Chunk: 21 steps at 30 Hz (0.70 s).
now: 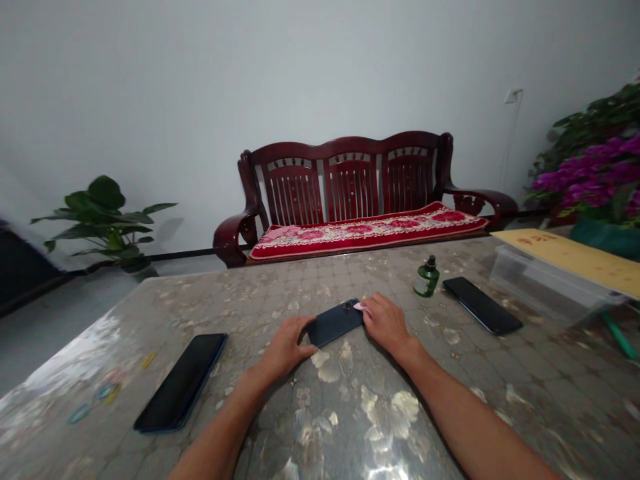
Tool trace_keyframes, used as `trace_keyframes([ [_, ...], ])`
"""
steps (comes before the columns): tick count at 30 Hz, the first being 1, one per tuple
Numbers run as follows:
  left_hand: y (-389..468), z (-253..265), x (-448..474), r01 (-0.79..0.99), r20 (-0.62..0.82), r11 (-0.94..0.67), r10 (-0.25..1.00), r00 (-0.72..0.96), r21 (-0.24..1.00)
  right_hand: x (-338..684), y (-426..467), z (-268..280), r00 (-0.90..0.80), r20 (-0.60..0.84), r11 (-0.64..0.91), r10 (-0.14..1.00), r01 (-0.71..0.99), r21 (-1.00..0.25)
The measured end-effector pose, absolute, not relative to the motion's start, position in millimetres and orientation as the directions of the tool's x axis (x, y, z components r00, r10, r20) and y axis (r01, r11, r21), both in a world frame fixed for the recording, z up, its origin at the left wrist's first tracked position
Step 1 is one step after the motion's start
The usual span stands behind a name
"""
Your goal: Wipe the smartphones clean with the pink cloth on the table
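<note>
A dark blue phone [334, 325] lies back side up on the patterned tabletop, its camera bump at the far right end. My left hand [289, 343] grips the phone's left end between thumb and fingers. At the right end, my right hand [384, 321] pinches a small pinkish-white cloth or tissue [362, 307] against the back, close to the camera. Most of that piece is hidden by my fingers. A second phone [183, 383], dark screen up, rests left of my left arm. Beyond my right hand lies a third dark phone [481, 305], beside a green pump bottle [427, 277].
The table has a shiny floral cover [320, 413]. Coloured bands [103, 392] lie at the left. A clear plastic box [545, 277] with a yellow board [575, 257] on it stands at the right, near purple flowers [595, 170]. Behind the table is a wooden bench [350, 180].
</note>
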State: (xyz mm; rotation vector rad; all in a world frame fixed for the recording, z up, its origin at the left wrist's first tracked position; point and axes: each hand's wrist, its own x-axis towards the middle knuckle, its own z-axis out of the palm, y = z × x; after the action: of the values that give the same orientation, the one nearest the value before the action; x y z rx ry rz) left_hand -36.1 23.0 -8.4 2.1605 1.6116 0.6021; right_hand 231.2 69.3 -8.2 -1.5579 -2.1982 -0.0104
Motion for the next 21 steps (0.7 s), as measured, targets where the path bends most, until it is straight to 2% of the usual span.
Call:
trace_keyframes([
  [6, 20.5, -1.7, -30.3, 0.794, 0.129, -0.257, 0.966, 0.224, 0.551, 221.8, 65.1, -9.3, -0.445, 0.349, 0.545, 0.825, 0.791, -0.278],
  [11, 13.8, -1.2, -20.4, 0.8, 0.144, -0.289, 0.957, 0.251, 0.525, 225.1, 71.7, -5.4, -0.297, 0.333, 0.382, 0.895, 0.897, -0.224],
  [13, 10.9, -2.8, -13.5, 0.802, 0.129, -0.294, 0.955, 0.267, 0.52, 226.1, 72.2, -3.9, -0.306, 0.324, 0.386, 0.895, 0.897, -0.217],
  [17, 4.7, -8.6, 0.0, 0.788, 0.144, -0.347, 0.937, 0.32, 0.509, 225.4, 66.6, 0.4, -0.433, 0.272, 0.502, 0.86, 0.814, -0.292],
  [21, 0.4, -14.5, 5.2, 0.758, 0.209, -0.423, 0.906, 0.369, 0.496, 227.5, 65.9, 7.8, -0.356, 0.247, 0.426, 0.901, 0.829, -0.362],
])
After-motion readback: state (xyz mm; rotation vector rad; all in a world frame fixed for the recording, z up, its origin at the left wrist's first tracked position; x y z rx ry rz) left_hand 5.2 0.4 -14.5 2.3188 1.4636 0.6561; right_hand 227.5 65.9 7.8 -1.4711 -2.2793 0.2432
